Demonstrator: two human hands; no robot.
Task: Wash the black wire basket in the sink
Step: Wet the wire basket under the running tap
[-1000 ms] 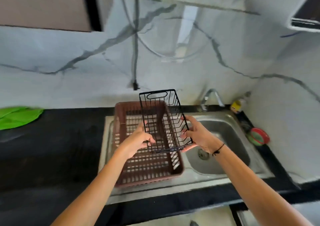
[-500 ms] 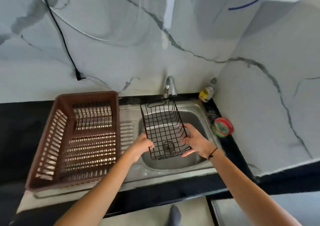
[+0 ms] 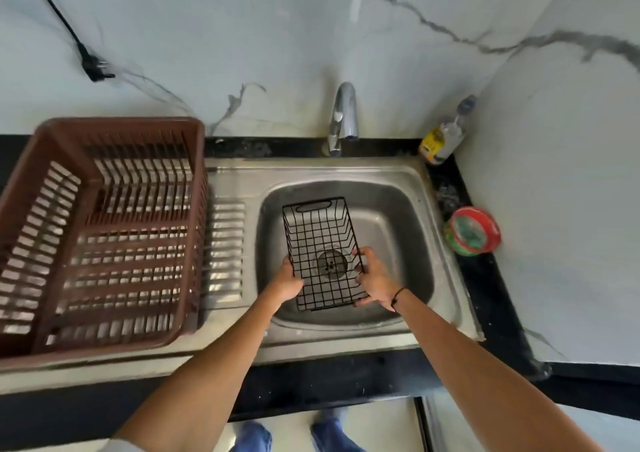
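Holding the basket (image 3: 320, 250) in the sink (image 3: 408, 209), both hands (image 3: 287, 280) are clamped on its sides; tap (image 3: 343, 115) appears dry, washing is judged unstarted

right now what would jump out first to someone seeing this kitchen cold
The black wire basket, gripped on both sides by the left hand and right hand, sits low in the steel sink over the drain. The big brown crate fills the drainboard to its left.
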